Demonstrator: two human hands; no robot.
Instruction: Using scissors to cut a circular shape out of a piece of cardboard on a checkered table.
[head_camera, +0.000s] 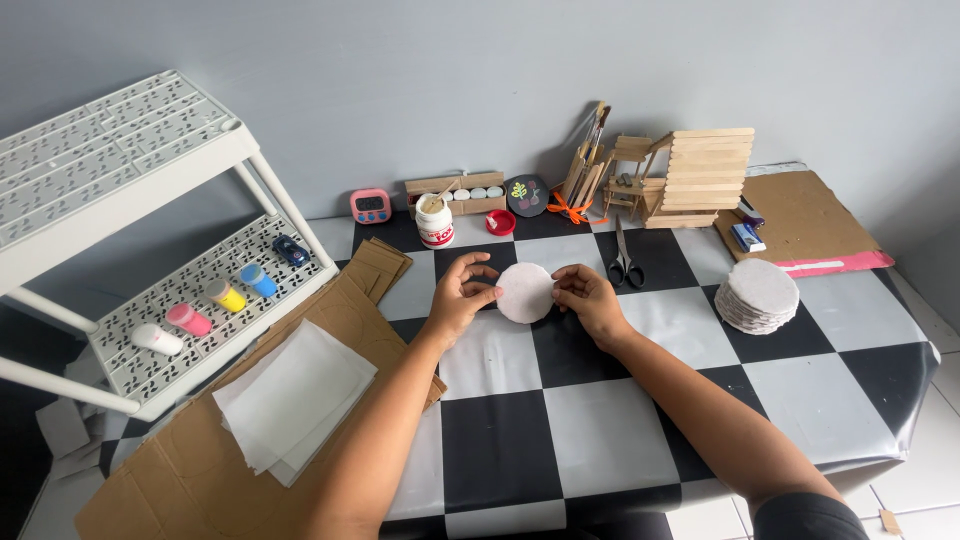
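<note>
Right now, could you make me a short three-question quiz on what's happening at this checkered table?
1. True or false: both hands hold the white disc.
2. What lies just right of the right hand: A) scissors, B) a hammer, C) a spoon?
3. Where is the stack of white discs: right or left part of the table?

Key:
1. True; the left hand grips its other edge.
2. A.
3. Right.
</note>
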